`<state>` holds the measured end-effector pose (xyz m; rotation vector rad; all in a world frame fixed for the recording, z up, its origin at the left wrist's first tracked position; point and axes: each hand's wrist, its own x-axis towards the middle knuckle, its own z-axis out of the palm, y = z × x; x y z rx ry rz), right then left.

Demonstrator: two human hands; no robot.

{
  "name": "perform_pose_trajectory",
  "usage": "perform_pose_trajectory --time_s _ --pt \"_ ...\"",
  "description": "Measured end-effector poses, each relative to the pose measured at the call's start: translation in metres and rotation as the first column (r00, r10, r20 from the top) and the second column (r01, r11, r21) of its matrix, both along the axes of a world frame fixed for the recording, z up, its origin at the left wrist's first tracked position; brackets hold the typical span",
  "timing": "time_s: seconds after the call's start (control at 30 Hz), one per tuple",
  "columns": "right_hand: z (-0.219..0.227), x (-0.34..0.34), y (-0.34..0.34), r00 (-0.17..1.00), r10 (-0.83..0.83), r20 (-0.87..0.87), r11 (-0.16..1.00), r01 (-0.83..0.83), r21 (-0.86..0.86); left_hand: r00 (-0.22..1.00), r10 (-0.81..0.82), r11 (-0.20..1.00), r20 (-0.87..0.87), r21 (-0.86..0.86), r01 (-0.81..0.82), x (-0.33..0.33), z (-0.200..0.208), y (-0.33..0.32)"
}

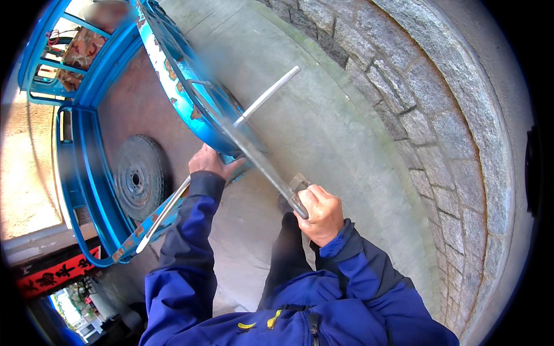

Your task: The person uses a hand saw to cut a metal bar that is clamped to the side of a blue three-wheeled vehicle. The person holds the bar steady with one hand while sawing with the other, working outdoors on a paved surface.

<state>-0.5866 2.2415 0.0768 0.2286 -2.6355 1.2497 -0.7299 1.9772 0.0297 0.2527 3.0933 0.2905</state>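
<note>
My left hand (208,162) is closed on the lower end of a blue, rust-chipped metal side panel (180,95) of a cargo bed. In my right hand (321,214) is the near end of a long, dark metal bar (261,167), gripped in a fist. The bar slants up and left along the panel's outer side. A pale rod (269,96) sticks out past the bar, and another pale length (164,214) shows beside my left forearm. I cannot tell whether they are one piece. Just beyond my right fist is a small brownish block (299,183), its kind unclear.
A spare wheel (136,176) lies on the reddish bed floor (130,104). Blue rails (95,184) edge the bed's far left side. A stone wall (447,155) curves along the right, beside the concrete floor (346,155). A red banner (57,274) shows at lower left.
</note>
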Motion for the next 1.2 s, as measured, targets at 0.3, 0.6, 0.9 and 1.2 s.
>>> perform_pose_trajectory --time_s 0.3,0.6,0.9,1.2 --pt "-0.004 0.004 -0.004 1.000 -0.005 -0.002 1.000 0.005 0.016 1.000 -0.009 1.000 -0.015 -0.006 0.009 -0.001 0.001 -0.002" --pt "0.013 0.004 -0.008 0.999 -0.030 -0.043 0.999 0.032 0.043 1.000 -0.005 0.998 -0.026 0.067 0.007 -0.004 0.000 -0.004" --pt "-0.012 -0.025 -0.015 0.999 0.004 -0.049 0.999 -0.003 0.036 0.999 -0.026 0.999 -0.020 0.043 0.027 -0.004 -0.003 -0.003" --pt "-0.010 -0.017 -0.016 0.998 -0.015 -0.054 1.000 0.014 -0.025 0.998 -0.036 0.998 -0.045 0.041 0.038 -0.004 -0.013 -0.014"
